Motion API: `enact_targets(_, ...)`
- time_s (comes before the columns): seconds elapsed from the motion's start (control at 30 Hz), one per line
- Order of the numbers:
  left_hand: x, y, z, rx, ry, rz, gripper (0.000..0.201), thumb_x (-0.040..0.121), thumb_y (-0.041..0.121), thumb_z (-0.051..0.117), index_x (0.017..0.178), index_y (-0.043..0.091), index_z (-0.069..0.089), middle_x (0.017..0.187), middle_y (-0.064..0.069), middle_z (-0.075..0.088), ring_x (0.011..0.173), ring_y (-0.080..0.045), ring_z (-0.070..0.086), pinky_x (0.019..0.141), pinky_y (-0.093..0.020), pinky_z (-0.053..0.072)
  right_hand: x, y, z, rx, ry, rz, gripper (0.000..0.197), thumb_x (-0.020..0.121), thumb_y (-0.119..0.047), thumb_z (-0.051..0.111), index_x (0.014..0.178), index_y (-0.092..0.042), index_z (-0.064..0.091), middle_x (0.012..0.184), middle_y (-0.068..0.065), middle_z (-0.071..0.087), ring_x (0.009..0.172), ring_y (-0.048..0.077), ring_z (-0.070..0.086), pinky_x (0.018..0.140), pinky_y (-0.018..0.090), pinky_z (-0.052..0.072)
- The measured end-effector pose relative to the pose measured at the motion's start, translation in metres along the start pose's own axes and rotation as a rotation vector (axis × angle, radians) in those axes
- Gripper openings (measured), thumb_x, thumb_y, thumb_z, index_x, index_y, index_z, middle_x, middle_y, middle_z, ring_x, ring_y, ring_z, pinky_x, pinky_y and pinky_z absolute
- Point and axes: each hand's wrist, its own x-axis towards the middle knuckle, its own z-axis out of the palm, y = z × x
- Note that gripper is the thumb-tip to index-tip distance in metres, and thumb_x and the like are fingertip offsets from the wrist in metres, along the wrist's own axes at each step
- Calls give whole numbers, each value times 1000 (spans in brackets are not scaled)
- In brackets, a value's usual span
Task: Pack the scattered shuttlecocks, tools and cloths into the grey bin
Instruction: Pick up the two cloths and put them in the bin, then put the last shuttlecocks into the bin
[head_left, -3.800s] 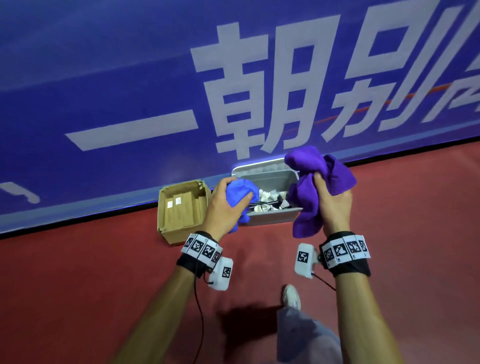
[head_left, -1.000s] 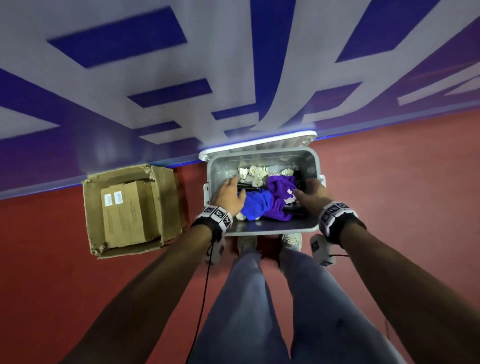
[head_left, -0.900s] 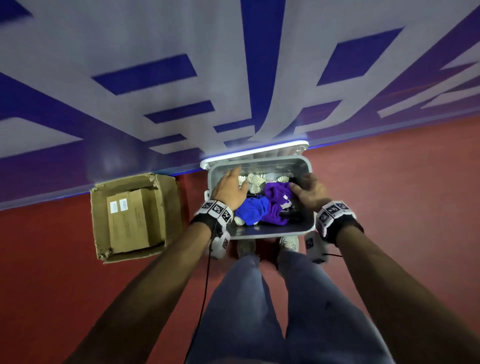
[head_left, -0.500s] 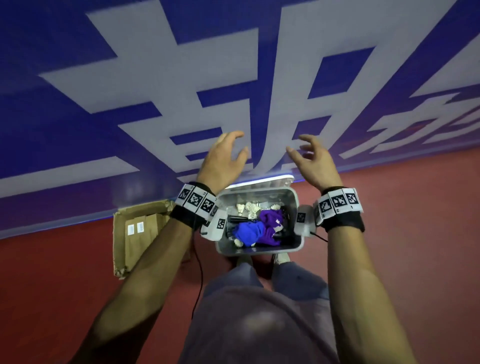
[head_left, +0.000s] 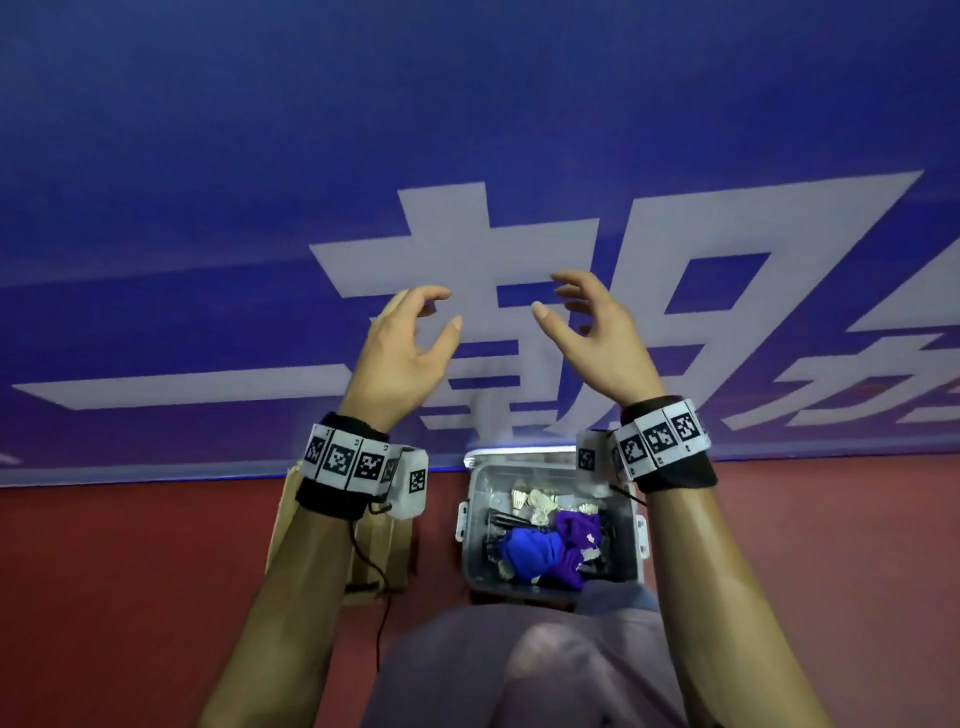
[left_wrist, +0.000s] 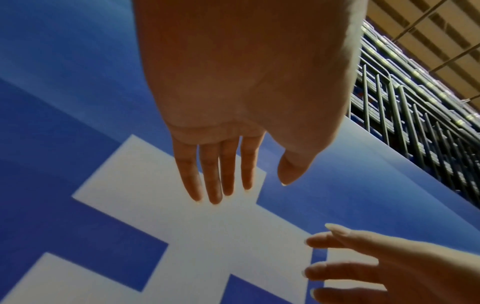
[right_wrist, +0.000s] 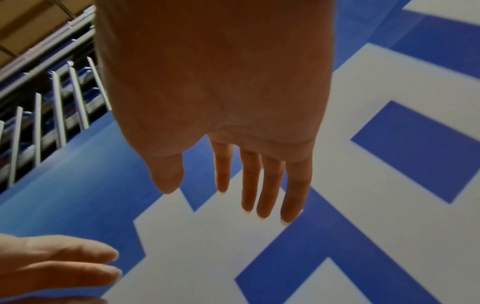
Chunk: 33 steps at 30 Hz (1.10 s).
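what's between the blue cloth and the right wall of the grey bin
In the head view, the purple cloth lies between the blue cloth and the grey bin's right wall, touching the blue one.

Bin (head_left: 470, 540) top open — cloths (head_left: 530, 552) inside.

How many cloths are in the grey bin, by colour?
Blue cloth: 1
Purple cloth: 1
Total: 2, both inside the grey bin
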Motion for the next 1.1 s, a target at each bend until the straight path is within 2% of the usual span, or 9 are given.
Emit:
enact_targets(0.13,-20,-3,-15,28,118,-19,34,98,34,63,130,24,60,125,8,60,117,-8,58,99,-40,52,15,-18,11,-27,-89,-90,49,95,-55,63,139,-35,52,134,-10,60,122,4,56,102,36,52)
enact_targets(0.3,-67,-2,-25,58,319,-132,35,96,34,65,128,23,62,124,6,62,115,-9,60,98,-42,52,18,-32,18,28,-230,-149,48,95,-54,63,138,-35,53,132,-11,61,121,4,57,102,34,51)
enact_targets(0.37,-93,0,-26,82,372,-193,37,93,38,64,128,25,62,123,6,62,113,-11,61,97,-41,52,13,-31,24,68,-277,-171,45,95,-51,65,136,-33,55,129,-11,62,120,4,58,101,34,51)
enact_targets(0.5,-155,4,-29,165,478,-316,37,94,26,70,130,20,62,122,3,63,111,-13,62,91,-35,53,-6,-29,51,146,-377,-199,41,95,-45,68,130,-27,60,121,-8,65,113,8,61,99,36,53)
enact_targets(0.6,-213,11,-35,199,558,-424,38,94,29,69,131,19,61,124,1,64,113,-10,62,92,-32,53,-30,-35,83,191,-475,-221,38,95,-39,70,128,-23,62,118,-7,66,109,10,62,97,37,54)
enact_targets(0.67,-255,17,-41,231,606,-494,37,95,28,69,131,20,61,124,2,64,114,-9,63,94,-32,53,-50,-43,107,214,-561,-235,37,93,-41,71,126,-25,63,116,-7,66,108,11,63,96,39,54)
enact_targets(0.8,-346,30,-58,272,756,-632,37,97,29,68,131,20,60,125,4,62,115,-8,62,86,-16,51,-107,-80,159,210,-765,-284,37,92,-45,71,125,-30,63,118,-10,67,111,6,62,101,34,52)
enact_targets(0.93,-443,41,-75,294,944,-773,37,97,32,67,132,23,60,127,8,62,116,-6,61,96,-29,52,-189,-125,209,241,-972,-405,35,93,-36,72,126,-27,65,118,-11,67,107,2,62,100,31,52)
enact_targets(1.1,-574,56,-94,336,1139,-902,36,98,33,66,132,23,59,129,7,61,117,-6,61,98,-34,52,-318,-179,275,289,-1205,-544,35,93,-42,70,126,-33,63,121,-10,66,111,2,62,96,33,54)
